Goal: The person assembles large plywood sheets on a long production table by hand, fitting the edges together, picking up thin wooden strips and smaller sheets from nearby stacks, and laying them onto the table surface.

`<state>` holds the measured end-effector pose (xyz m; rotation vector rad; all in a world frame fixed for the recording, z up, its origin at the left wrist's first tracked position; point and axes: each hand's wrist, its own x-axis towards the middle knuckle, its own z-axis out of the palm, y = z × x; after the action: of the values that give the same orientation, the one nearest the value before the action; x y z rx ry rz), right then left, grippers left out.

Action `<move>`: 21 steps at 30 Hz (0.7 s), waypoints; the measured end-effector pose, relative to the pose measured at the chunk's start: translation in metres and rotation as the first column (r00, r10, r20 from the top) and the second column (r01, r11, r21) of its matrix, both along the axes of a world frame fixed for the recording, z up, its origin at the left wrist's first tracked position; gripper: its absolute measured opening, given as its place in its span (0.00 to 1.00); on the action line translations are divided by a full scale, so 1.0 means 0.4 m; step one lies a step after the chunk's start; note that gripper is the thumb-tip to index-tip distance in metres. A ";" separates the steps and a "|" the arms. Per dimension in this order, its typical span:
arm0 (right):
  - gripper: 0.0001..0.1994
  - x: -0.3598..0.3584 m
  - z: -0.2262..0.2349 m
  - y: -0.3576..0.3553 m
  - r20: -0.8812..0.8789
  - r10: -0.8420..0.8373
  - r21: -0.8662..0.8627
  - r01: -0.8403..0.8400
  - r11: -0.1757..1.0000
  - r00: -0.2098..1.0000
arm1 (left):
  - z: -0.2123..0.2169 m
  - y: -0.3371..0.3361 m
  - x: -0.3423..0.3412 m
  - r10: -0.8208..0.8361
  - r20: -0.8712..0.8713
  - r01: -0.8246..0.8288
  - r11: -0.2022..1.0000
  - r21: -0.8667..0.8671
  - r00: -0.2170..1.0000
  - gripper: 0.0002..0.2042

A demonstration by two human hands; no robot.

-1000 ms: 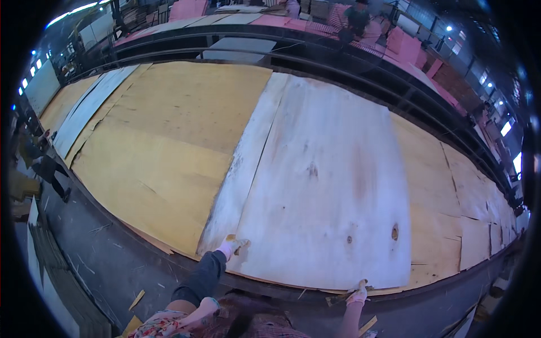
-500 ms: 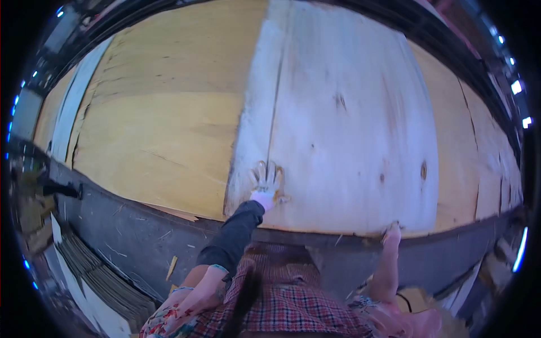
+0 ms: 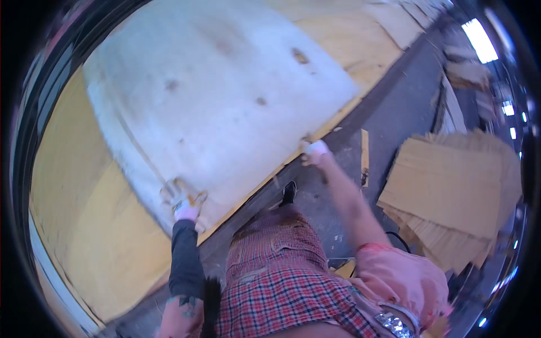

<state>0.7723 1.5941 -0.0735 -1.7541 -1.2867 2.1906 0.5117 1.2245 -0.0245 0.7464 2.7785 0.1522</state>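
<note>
A pale whitish wood veneer sheet (image 3: 225, 107) with dark knots and a long split near its left side lies over a yellower veneer layer (image 3: 73, 186). My left hand (image 3: 183, 201), gloved and below a dark sleeve cover, rests on the pale sheet near its lower left corner. Its fingers are spread. My right hand (image 3: 314, 153), also gloved, is at the sheet's near edge, towards the right. Its fingers curl at the edge and look closed on it; the blur hides the fingertips.
At the right, a fanned stack of tan veneer sheets (image 3: 445, 186) stands by the grey floor (image 3: 389, 112). A thin wood strip (image 3: 364, 158) lies between that stack and the veneer pile. A dark shoe (image 3: 289, 192) shows below the pile's near edge.
My view has turned to the right, bringing the tan stack into sight. Both hands stay at the pale sheet, the left still spread on it and the right at its near edge.
</note>
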 end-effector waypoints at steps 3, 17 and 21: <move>0.20 0.013 0.023 -0.045 -0.083 -0.156 0.084 0.163 0.983 0.984 | 0.044 0.016 -0.001 0.071 0.057 -0.070 0.997 -0.021 0.996 0.46; 0.16 0.473 -0.056 0.165 -0.028 -0.638 -0.394 0.578 0.715 0.769 | -0.170 1.124 0.233 -0.651 0.304 0.675 0.737 0.034 0.695 0.33; 0.11 0.555 -0.029 0.319 -0.064 -0.665 -0.296 0.622 0.725 0.744 | -0.063 1.257 0.368 -0.742 0.140 0.754 0.637 -0.158 0.656 0.40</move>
<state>0.9945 1.7218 -0.0851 -1.6884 -0.2583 2.0526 0.6591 1.7275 -0.0496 1.7180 2.1292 -0.2677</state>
